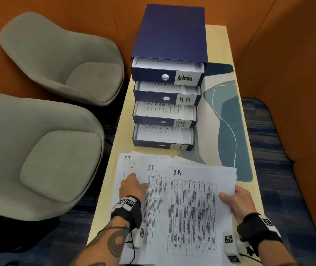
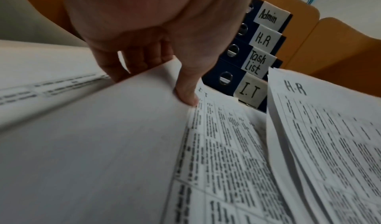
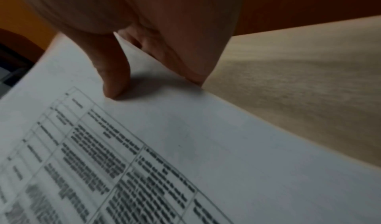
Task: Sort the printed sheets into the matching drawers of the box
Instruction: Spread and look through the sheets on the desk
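Fingers of left hand pressed down on fanned sheets headed I.T, thumb tucked at the edge of a lifted page. Right hand pinching the H.R sheet at its right edge, thumb on top, other fingers underneath; several pages stacked under that top sheet in the left wrist view. All papers spread on the near end of the pale desk. Just beyond them, blue drawer box with four drawers pulled partly out, each holding printed pages: Admin drawer on top, then H.R drawer, Task List drawer, I.T drawer lowest. Two grey chairs left of desk.
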Tool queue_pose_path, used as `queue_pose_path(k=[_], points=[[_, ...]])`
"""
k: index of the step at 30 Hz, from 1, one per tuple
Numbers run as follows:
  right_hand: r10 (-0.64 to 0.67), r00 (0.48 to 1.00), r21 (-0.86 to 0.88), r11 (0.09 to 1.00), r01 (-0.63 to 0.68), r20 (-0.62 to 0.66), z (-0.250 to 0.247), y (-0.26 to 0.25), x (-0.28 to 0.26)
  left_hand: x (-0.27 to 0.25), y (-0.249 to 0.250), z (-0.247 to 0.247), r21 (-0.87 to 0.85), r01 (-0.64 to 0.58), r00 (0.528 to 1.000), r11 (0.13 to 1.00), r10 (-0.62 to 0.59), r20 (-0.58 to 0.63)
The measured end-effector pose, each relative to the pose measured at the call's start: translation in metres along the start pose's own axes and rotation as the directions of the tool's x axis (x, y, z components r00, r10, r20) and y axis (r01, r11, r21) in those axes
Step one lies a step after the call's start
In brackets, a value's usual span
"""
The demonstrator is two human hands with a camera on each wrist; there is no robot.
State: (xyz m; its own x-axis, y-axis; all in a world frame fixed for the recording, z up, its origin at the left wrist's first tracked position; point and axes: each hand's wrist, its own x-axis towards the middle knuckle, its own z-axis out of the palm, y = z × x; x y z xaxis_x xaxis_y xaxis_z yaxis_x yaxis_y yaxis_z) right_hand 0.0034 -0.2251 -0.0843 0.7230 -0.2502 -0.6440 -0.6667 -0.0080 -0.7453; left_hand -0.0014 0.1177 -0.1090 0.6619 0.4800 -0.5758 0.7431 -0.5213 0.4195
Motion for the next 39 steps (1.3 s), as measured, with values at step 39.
queue_pose_path(k=[39], points=[[-0.645, 0.756, 0.127, 0.764, 0.633, 0.112, 0.036, -0.096, -0.075, -0.079, 0.069, -0.043, -0.746, -0.452, 0.818, 0.489, 0.562, -0.128]])
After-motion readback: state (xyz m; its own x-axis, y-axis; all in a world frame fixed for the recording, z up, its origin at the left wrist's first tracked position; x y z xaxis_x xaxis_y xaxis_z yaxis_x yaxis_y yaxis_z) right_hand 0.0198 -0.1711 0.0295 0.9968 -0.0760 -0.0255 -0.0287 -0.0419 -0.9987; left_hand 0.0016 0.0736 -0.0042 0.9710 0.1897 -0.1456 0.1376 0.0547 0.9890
